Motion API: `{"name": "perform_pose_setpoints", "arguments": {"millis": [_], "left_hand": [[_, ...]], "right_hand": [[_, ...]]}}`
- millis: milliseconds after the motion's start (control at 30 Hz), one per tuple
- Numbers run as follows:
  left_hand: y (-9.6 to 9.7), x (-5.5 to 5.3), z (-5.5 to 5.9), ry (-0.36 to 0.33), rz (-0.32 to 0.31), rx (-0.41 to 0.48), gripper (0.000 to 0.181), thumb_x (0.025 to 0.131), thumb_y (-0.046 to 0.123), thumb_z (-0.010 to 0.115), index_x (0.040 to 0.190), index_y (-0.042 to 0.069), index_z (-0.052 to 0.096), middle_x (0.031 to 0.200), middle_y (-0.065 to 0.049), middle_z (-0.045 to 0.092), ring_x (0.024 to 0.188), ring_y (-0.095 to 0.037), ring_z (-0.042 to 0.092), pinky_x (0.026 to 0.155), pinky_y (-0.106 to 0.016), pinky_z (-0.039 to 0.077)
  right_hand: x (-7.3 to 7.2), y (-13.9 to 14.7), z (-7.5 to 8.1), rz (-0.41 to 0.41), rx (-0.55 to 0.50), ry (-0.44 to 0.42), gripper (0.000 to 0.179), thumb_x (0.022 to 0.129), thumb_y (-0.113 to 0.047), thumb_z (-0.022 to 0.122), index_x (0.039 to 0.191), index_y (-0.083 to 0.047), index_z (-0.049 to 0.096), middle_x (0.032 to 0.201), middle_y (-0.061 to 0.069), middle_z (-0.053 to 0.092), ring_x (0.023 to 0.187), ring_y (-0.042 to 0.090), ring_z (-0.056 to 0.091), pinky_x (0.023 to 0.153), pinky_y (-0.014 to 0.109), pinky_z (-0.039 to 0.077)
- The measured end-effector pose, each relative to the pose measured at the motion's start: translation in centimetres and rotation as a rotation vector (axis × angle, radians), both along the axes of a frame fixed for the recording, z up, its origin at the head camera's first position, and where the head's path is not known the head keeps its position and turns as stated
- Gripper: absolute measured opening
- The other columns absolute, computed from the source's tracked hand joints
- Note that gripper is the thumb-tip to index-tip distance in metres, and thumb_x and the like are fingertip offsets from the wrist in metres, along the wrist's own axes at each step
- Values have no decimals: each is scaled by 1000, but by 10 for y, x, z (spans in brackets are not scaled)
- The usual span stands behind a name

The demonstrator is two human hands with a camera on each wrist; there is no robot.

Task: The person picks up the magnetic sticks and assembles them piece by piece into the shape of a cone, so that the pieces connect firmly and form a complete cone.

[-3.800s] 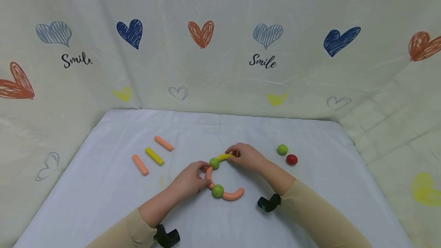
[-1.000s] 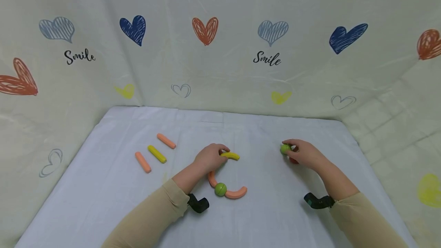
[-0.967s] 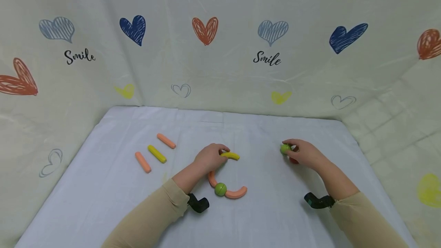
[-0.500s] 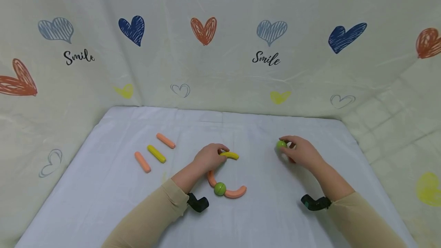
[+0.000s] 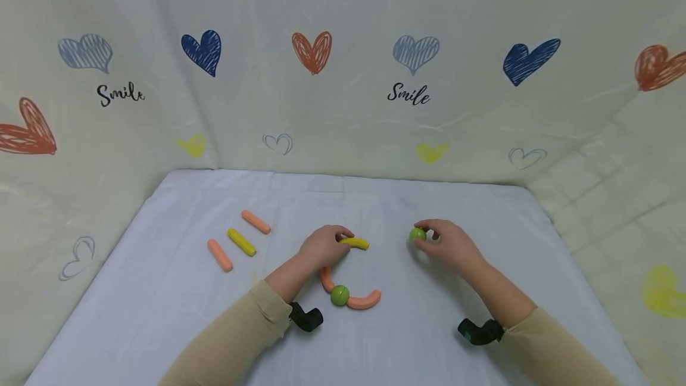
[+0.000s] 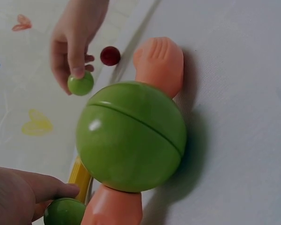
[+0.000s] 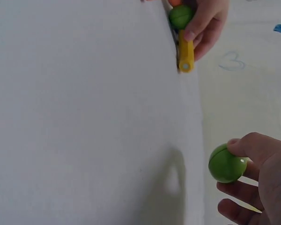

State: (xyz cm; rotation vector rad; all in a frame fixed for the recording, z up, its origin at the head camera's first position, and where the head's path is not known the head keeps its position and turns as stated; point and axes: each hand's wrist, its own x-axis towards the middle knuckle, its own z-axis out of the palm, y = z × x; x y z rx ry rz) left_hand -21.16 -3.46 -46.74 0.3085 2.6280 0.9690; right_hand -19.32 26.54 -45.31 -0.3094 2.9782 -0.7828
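Note:
My left hand [image 5: 324, 246] pinches a yellow curved stick [image 5: 358, 243] near its left end. Beside that grip a green ball [image 6: 64, 213] shows in the left wrist view; the hand covers it in the head view. From there an orange curved stick [image 5: 327, 279] runs down to another green ball [image 5: 340, 295], and a second orange curved stick [image 5: 364, 300] continues right, making an open arc. To the right, my right hand [image 5: 452, 247] pinches a loose green ball [image 7: 226, 163] between thumb and fingers, above the table in the right wrist view.
A red ball [image 6: 110, 56] lies by my right hand, which hides it in the head view. At the left of the white-covered table [image 5: 161, 314] lie two orange straight sticks [image 5: 220, 255] and a yellow straight stick [image 5: 242, 242]. Behind stands a heart-printed sheet [image 5: 343, 112].
My left hand has gone from the orange curved stick to the yellow one. My right hand has let go of the yellow stick, taken the loose green ball and carried it left.

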Motion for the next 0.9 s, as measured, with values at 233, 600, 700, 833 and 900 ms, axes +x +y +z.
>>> {"name": "perform_pose_setpoints", "arguments": {"millis": [233, 600, 700, 833, 900], "left_hand": [[-2, 0, -2, 1, 3, 11, 27, 95, 21, 66, 121, 22, 70, 114, -6, 64, 91, -19, 57, 79, -37, 48], [-2, 0, -4, 4, 17, 30, 26, 95, 23, 65, 121, 23, 70, 114, -4, 63, 94, -18, 57, 83, -39, 48], [-3, -1, -5, 3, 21, 43, 25, 95, 24, 66, 120, 24, 71, 113, -4, 63, 94, -18, 57, 83, -39, 48], [-4, -2, -6, -1, 17, 55, 25, 95, 24, 66, 120, 24, 71, 112, -4, 63, 91, -18, 56, 81, -37, 48], [-5, -3, -6, -7, 15, 59, 26, 95, 25, 66, 121, 24, 70, 112, -3, 63, 91, -17, 56, 80, -37, 48]], "right_hand": [[6, -28, -6, 37, 24, -40, 36, 89, -27, 73, 121, -13, 69, 108, 3, 66, 89, 20, 54, 72, 34, 46], [10, -67, -15, 25, 36, -120, 32, 86, -32, 77, 114, -19, 70, 97, -4, 66, 80, 15, 54, 70, 30, 47], [11, -74, -17, 26, 30, -105, 31, 86, -33, 78, 112, -18, 70, 94, -5, 66, 78, 14, 53, 69, 30, 47], [13, -79, -18, 20, 8, -96, 29, 85, -34, 78, 109, -19, 71, 92, -6, 66, 76, 13, 53, 68, 30, 47], [13, -81, -18, 17, -2, -95, 29, 85, -34, 78, 109, -19, 71, 92, -6, 66, 75, 13, 53, 67, 31, 47]]}}
